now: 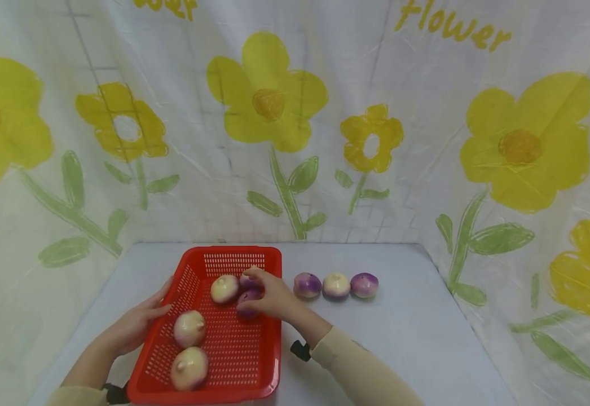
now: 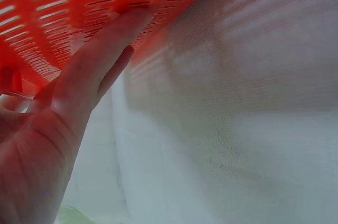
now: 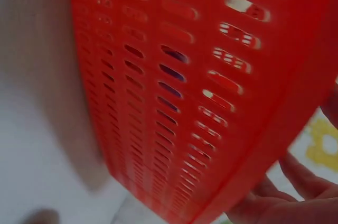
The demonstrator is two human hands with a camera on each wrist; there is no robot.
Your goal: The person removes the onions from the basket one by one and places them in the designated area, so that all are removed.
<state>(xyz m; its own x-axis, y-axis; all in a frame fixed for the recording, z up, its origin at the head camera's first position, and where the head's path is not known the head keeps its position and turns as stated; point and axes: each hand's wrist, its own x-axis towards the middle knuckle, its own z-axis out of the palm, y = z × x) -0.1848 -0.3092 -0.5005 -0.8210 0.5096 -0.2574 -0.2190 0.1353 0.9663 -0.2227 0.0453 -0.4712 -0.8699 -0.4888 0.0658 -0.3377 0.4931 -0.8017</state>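
Note:
My left hand (image 1: 131,329) lies against the outer left wall of a red slotted plastic basket (image 1: 269,389), its fingers stretched out. The left wrist view shows its fingers (image 2: 100,57) touching the slotted wall from outside. Over the basket's right rim, my right hand (image 1: 276,296) reaches in, thumb and fingers spread over two purple turnips, the nearer one (image 1: 246,311) under the thumb. Whether it grips either is unclear. A pale turnip (image 1: 224,289) sits left of them. Two more, an upper (image 1: 188,329) and a lower (image 1: 189,369), lie along the left side. In the right wrist view, the basket wall partly hides the fingers (image 3: 303,179).
Right of the basket, three turnips stand in a row on the white table (image 1: 401,338): purple (image 1: 307,285), pale (image 1: 337,286) and purple (image 1: 364,285). A curtain (image 1: 188,186) with yellow flowers hangs behind and along both sides.

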